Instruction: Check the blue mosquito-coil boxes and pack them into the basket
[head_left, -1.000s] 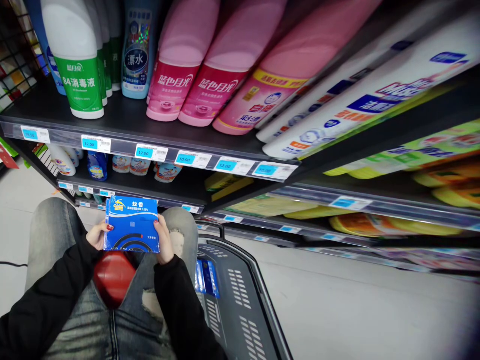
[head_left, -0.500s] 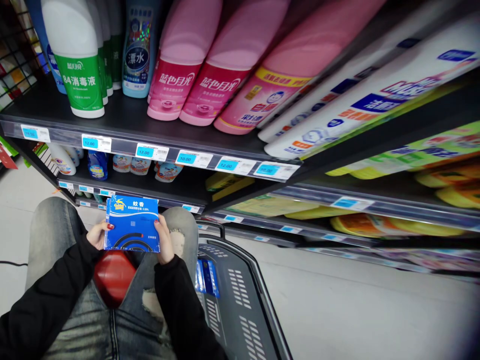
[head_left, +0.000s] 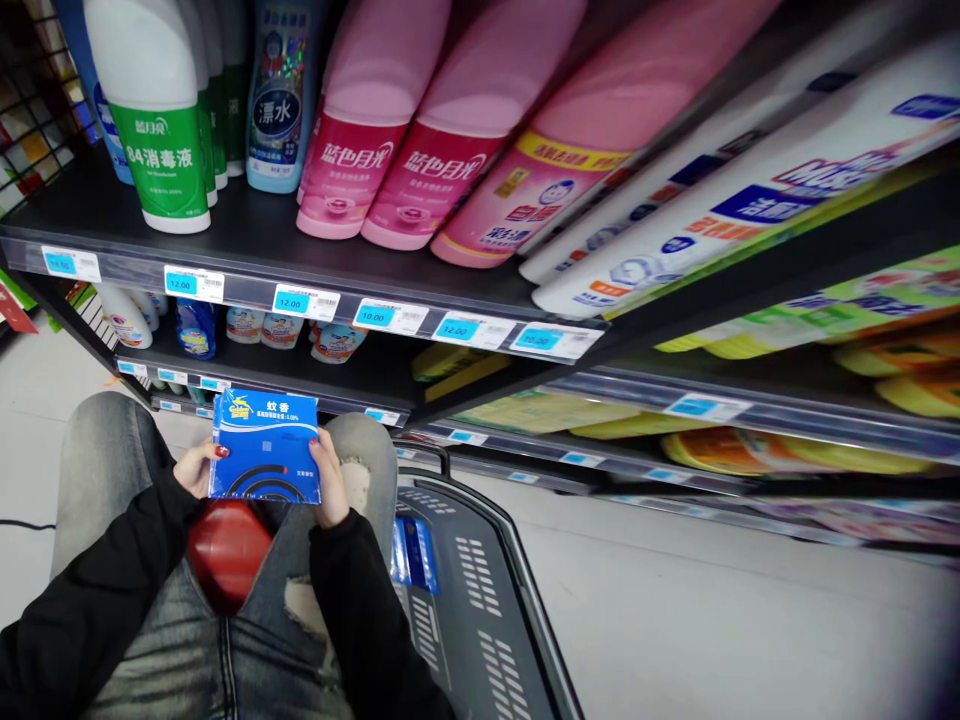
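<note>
A flat blue box of mosquito coils [head_left: 266, 447], with a dark coil printed on its front, is held up between my two hands above my lap. My left hand [head_left: 196, 468] grips its left edge, thumb on the front face. At the right edge, my right hand [head_left: 328, 478] is closed round the side of the box. The fingers behind the box are hidden. Beside my right knee stands a dark grey shopping basket [head_left: 480, 640], and a shiny blue pack [head_left: 414, 555] lies in it, partly covered by my leg.
Ahead is a dark shelf [head_left: 247, 230] with price tags. It carries a green-labelled white bottle [head_left: 161, 150], pink bottles [head_left: 352, 150] and white bottles [head_left: 675, 240]. Lower shelves hold more bottles [head_left: 196, 328]. A red stool seat [head_left: 229, 555] shows between my legs, above the pale floor [head_left: 712, 610].
Almost nothing differs. The view has shifted very slightly, while both hands keep the box in the same place.
</note>
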